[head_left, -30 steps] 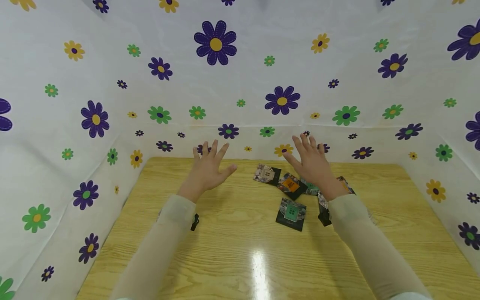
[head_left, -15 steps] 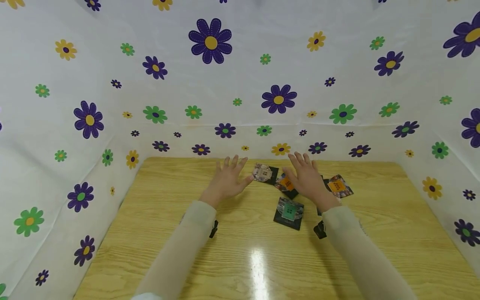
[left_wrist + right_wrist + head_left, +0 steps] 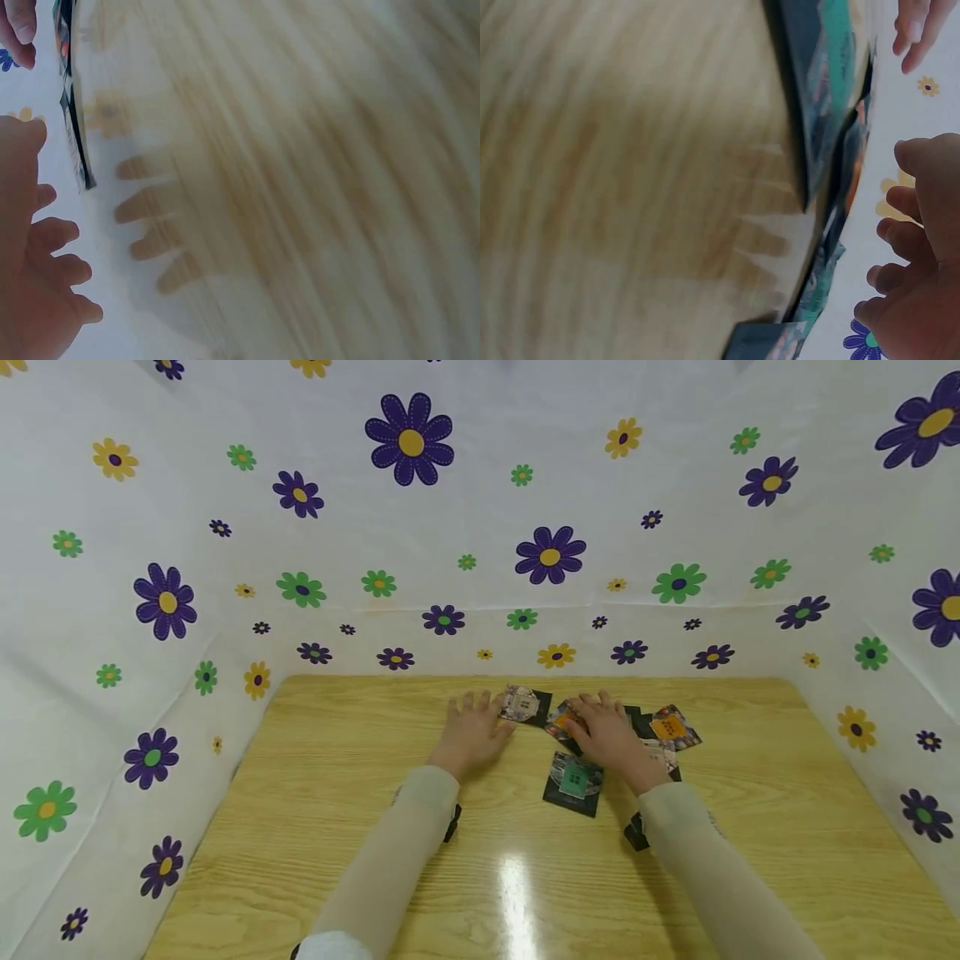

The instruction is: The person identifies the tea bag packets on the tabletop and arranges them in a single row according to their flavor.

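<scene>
Several small flat square packets, dark with printed fronts and coloured labels, lie on the wooden table [image 3: 337,877]. My left hand [image 3: 471,737] is just left of the packet with a tan label [image 3: 522,705]; its fingers are spread and hold nothing. In the left wrist view, the left hand [image 3: 45,277] hovers above the tabletop. My right hand [image 3: 611,737] is over an orange-labelled packet [image 3: 561,720] and partly hides others. The right wrist view shows the right hand [image 3: 922,262] raised off the packets, fingers loosely bent. Nearer me lies a green-labelled packet [image 3: 574,783].
Another orange-labelled packet [image 3: 677,727] lies right of the right hand, overlapping its neighbours. White flower-printed cloth [image 3: 465,510] hangs behind the table and along both sides. A black strap piece [image 3: 636,832] shows at the right wrist.
Both hands have come down towards the table. The left hand has moved right, up to the tan-labelled packet; the right has shifted slightly left. The packets look unmoved, while the view turns a little.
</scene>
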### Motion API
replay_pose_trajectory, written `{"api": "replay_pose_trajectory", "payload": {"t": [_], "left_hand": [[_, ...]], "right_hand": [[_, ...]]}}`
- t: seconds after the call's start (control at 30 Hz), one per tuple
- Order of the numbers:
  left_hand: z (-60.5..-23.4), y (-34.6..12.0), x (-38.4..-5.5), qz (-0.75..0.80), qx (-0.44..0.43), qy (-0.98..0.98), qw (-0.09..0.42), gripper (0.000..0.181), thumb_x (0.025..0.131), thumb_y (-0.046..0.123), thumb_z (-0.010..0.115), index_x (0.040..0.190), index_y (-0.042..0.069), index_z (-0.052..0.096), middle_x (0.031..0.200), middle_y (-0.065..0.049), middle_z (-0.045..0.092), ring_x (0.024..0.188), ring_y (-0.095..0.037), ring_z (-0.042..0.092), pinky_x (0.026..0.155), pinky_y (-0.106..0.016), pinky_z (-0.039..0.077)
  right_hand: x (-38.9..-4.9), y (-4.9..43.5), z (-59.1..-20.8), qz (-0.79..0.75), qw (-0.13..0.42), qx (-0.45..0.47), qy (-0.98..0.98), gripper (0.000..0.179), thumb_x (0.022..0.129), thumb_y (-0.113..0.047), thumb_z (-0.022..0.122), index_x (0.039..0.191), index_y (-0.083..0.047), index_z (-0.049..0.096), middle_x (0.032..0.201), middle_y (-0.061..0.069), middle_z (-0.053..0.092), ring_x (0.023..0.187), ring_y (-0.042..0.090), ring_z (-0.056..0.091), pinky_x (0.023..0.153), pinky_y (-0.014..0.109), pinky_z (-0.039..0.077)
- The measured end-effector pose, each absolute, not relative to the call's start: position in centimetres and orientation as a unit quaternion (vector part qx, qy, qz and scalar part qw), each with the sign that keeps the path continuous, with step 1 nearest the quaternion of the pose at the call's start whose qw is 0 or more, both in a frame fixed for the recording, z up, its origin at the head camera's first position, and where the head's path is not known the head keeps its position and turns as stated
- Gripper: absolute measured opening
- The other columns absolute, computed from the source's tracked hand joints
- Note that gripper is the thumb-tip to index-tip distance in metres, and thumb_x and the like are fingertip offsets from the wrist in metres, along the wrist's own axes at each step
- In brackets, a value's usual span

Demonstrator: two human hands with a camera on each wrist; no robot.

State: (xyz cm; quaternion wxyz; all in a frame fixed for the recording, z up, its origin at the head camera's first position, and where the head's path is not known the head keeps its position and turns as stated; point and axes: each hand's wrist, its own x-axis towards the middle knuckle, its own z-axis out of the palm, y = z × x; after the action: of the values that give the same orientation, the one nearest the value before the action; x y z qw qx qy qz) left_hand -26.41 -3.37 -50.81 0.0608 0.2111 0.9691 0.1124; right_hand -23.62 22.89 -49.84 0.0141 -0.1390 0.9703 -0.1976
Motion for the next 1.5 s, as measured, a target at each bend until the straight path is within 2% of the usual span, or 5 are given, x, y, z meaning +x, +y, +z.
{"api": "replay_pose_trajectory", "payload": {"t": [0.27, 0.53, 0.77, 1.03, 1.5], "left_hand": [[-51.6, -1.3, -27.2, 0.11, 0.181, 0.975, 0.065, 0.072, 0.112, 0.057, 0.031, 0.171, 0.018, 0.018, 0.175, -0.014, 0.026, 0.163, -0.044, 0.019, 0.131, -0.067, 0.011], [-51.7, 0.1, -27.6, 0.098, 0.143, 0.984, 0.036, 0.079, 0.109, 0.064, 0.033, 0.169, 0.013, 0.028, 0.173, -0.012, 0.032, 0.162, -0.04, 0.024, 0.131, -0.066, 0.01], [-51.8, 0.5, -27.7, 0.088, 0.119, 0.988, 0.054, 0.084, 0.107, 0.069, 0.034, 0.17, 0.014, 0.024, 0.174, -0.01, 0.03, 0.164, -0.039, 0.02, 0.131, -0.067, 0.008], [-51.7, -0.4, -27.6, 0.08, 0.136, 0.986, 0.058, 0.079, 0.108, 0.065, 0.041, 0.17, 0.018, 0.025, 0.175, -0.008, 0.03, 0.164, -0.038, 0.019, 0.131, -0.066, 0.009], [-51.4, -3.7, -27.1, 0.033, 0.201, 0.976, 0.077, 0.068, 0.111, 0.052, 0.041, 0.169, 0.021, 0.027, 0.175, -0.008, 0.028, 0.165, -0.038, 0.015, 0.132, -0.067, 0.006]], "right_hand": [[-23.6, 22.2, -50.9, -0.175, 0.037, -0.142, 0.974, 0.057, 0.112, -0.035, 0.052, 0.159, -0.002, 0.046, 0.163, 0.026, 0.045, 0.155, 0.059, 0.023, 0.125, 0.076, 0.013], [-23.5, 22.0, -51.1, -0.179, 0.058, -0.127, 0.974, 0.059, 0.112, -0.036, 0.05, 0.161, -0.004, 0.043, 0.162, 0.024, 0.047, 0.157, 0.056, 0.021, 0.125, 0.076, 0.013], [-23.5, 21.7, -51.1, -0.185, 0.064, -0.123, 0.973, 0.059, 0.112, -0.037, 0.051, 0.161, -0.005, 0.044, 0.162, 0.023, 0.047, 0.158, 0.056, 0.021, 0.125, 0.074, 0.013], [-23.7, 21.7, -51.0, -0.183, 0.074, -0.117, 0.973, 0.058, 0.112, -0.037, 0.051, 0.161, -0.006, 0.044, 0.16, 0.024, 0.049, 0.158, 0.055, 0.02, 0.126, 0.074, 0.013], [-23.6, 22.7, -50.9, -0.178, 0.07, -0.119, 0.974, 0.057, 0.113, -0.033, 0.05, 0.162, -0.005, 0.042, 0.161, 0.024, 0.048, 0.157, 0.056, 0.021, 0.125, 0.075, 0.013]]}}
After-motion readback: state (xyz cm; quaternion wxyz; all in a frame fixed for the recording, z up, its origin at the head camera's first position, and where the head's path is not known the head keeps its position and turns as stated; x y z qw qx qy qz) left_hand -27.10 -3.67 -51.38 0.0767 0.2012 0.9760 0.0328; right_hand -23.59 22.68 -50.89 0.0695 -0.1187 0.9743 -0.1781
